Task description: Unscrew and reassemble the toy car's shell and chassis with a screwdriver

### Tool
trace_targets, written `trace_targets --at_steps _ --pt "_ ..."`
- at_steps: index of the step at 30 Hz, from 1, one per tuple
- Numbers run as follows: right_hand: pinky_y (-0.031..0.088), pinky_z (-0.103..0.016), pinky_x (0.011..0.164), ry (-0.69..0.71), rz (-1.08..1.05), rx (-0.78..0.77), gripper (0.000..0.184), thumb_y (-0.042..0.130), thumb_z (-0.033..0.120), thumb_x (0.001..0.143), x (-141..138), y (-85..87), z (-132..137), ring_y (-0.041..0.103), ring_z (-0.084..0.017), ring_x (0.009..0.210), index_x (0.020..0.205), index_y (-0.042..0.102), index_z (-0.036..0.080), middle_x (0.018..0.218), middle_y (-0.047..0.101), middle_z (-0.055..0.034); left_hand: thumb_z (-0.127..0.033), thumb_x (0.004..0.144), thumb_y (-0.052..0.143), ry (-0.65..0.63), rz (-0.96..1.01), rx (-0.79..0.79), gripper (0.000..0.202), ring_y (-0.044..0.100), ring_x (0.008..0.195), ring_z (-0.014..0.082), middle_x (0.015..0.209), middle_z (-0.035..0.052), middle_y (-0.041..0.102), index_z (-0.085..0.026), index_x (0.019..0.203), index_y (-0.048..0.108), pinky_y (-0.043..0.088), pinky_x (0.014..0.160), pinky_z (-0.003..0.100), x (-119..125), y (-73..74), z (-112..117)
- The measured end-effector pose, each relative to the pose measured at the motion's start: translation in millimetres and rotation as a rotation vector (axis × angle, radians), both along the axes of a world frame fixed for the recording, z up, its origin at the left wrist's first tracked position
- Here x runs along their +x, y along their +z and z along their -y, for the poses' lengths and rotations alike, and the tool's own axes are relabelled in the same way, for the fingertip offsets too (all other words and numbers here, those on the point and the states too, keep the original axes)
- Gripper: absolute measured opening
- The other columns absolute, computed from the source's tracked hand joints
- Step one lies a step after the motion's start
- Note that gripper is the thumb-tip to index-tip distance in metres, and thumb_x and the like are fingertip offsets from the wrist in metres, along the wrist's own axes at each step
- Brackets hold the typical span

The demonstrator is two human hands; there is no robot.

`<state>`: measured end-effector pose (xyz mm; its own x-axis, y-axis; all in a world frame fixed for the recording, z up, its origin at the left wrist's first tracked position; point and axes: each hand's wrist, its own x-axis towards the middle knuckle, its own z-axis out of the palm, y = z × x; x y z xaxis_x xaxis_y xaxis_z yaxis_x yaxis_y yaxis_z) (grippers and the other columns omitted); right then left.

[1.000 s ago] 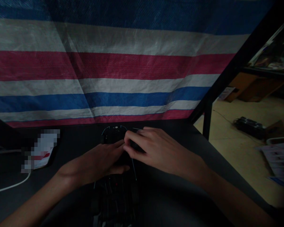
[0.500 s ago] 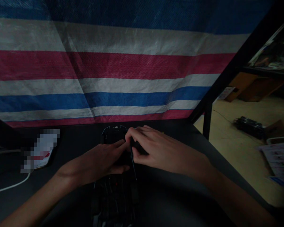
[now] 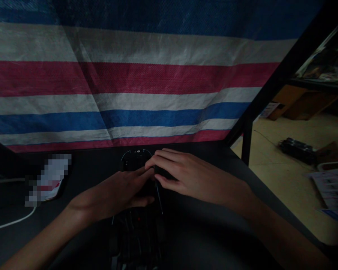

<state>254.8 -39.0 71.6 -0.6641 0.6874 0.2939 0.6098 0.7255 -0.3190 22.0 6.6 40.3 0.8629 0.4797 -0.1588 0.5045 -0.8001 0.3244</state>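
Note:
A small black device with thin pale wires arching over its top lies on the dark table. My left hand lies over its near part, fingers together and pressing down on it. My right hand is curled round a small black part beside the device, thumb and fingers closed on it. A thin wire runs from under my right hand toward me. The scene is very dark and much of the device is hidden by both hands.
A striped red, white and blue tarp hangs behind the table. A blurred card and a white cable lie at the left. A black frame post stands at the right; beyond it a black object lies on the floor.
My right hand has shifted slightly and its fingers have flattened over the small black part. My left hand has stayed in place on the device.

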Motion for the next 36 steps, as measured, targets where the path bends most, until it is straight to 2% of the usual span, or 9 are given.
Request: trace_targets --at_steps 5,9,13,16,21,25,27,32,36 --pt "0.045 -0.030 0.096 0.094 -0.033 -0.067 0.024 0.053 0.008 0.098 2.7 4.9 2.7 0.056 -0.017 0.109 0.119 0.057 0.019 0.114 0.063 -0.0042 -0.046 0.103 0.055 -0.028 0.085 -0.026 0.038 0.075 0.090 0.0248 0.114 0.0062 0.073 -0.021 0.131 0.059 0.050 0.077 0.031 -1.2 -1.1 -0.2" --pt "0.042 -0.027 0.090 0.167 -0.093 -0.128 0.025 0.052 -0.001 0.092 0.2 7.6 3.0 0.053 -0.015 0.102 0.104 0.060 0.020 0.102 0.063 -0.0006 -0.045 0.103 0.054 -0.036 0.123 -0.076 0.034 0.074 0.091 0.0231 0.111 0.0038 0.074 -0.022 0.127 0.062 0.050 0.075 0.030 -1.8 -1.7 -1.1" --pt "0.041 -0.025 0.081 0.144 -0.199 -0.232 0.028 0.049 -0.007 0.084 -3.4 4.1 -0.6 0.054 -0.013 0.094 0.087 0.057 0.020 0.092 0.060 0.0016 -0.048 0.104 0.051 -0.035 0.109 -0.105 0.033 0.074 0.097 0.0236 0.112 0.0030 0.073 -0.024 0.125 0.062 0.050 0.079 0.031 -2.8 -3.7 -2.5" --pt "0.041 -0.026 0.079 0.108 -0.300 -0.259 0.033 0.043 -0.010 0.075 -7.4 -1.9 -4.5 0.054 -0.012 0.085 0.085 0.052 0.021 0.088 0.056 0.0024 -0.047 0.103 0.053 -0.034 0.106 -0.110 0.033 0.073 0.095 0.0232 0.111 0.0033 0.073 -0.024 0.125 0.062 0.049 0.079 0.031 -3.1 -3.6 -3.2" --pt "0.044 -0.030 0.084 0.109 -0.476 -0.231 0.042 0.037 -0.008 0.066 -16.1 -13.0 -12.1 0.054 -0.013 0.086 0.093 0.049 0.022 0.092 0.055 0.0017 -0.049 0.102 0.054 -0.010 0.085 -0.085 0.036 0.072 0.088 0.0225 0.112 0.0056 0.072 -0.022 0.125 0.059 0.048 0.076 0.032 -1.5 -0.8 -3.8" --pt "0.047 -0.030 0.077 0.083 -0.664 -0.366 0.043 0.036 -0.004 0.067 -20.4 -25.0 -19.9 0.054 -0.012 0.077 0.099 0.047 0.023 0.087 0.053 0.0030 -0.051 0.101 0.053 0.006 0.046 -0.101 0.038 0.071 0.099 0.0257 0.119 0.0061 0.071 -0.023 0.128 0.057 0.050 0.083 0.034 1.2 3.6 -3.6" --pt "0.049 -0.031 0.076 0.099 -0.790 -0.458 0.041 0.037 -0.002 0.069 -22.3 -32.2 -23.6 0.055 -0.013 0.075 0.100 0.045 0.023 0.081 0.054 0.0043 -0.051 0.102 0.052 0.005 0.022 -0.105 0.037 0.072 0.098 0.0261 0.116 0.0065 0.072 -0.022 0.124 0.058 0.050 0.084 0.035 2.0 5.2 -3.2" --pt "0.048 -0.029 0.067 0.196 -1.093 -0.619 0.036 0.039 0.001 0.064 -29.8 -45.6 -29.7 0.060 -0.014 0.069 0.093 0.049 0.022 0.077 0.062 0.0034 -0.051 0.101 0.052 0.018 -0.003 -0.058 0.038 0.073 0.097 0.0267 0.117 0.0087 0.072 -0.020 0.123 0.059 0.052 0.084 0.036 0.9 5.6 -2.9" --pt "0.045 -0.028 0.067 0.114 -1.194 -0.609 0.030 0.043 0.004 0.057 -36.6 -50.1 -28.1 0.057 -0.013 0.066 0.079 0.058 0.019 0.072 0.059 0.0027 -0.051 0.101 0.053 0.012 0.029 -0.064 0.040 0.072 0.104 0.0275 0.134 0.0099 0.065 -0.022 0.128 0.056 0.054 0.087 0.037 -0.8 4.4 -3.3"
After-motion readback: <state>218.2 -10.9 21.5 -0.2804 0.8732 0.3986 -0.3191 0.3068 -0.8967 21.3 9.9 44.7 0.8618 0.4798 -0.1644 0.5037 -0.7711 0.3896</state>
